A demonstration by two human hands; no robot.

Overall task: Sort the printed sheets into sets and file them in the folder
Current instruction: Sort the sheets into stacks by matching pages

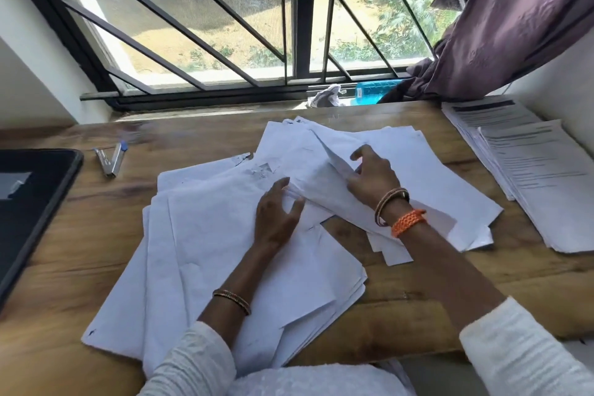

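Loose printed sheets (pixel 225 251) sprawl from the worktop (pixel 80 235) near edge to its centre, long axis running away rightward. Left hand (pixel 276 219) rests flat on them – right hand (pixel 373 177) pinches a lifted sheet (nearer the sorted stacks (pixel 540 177) at the right edge).

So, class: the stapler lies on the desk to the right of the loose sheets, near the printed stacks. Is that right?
Not quite. In the head view the stapler lies on the desk to the left of the loose sheets, near the dark folder, not the printed stacks.
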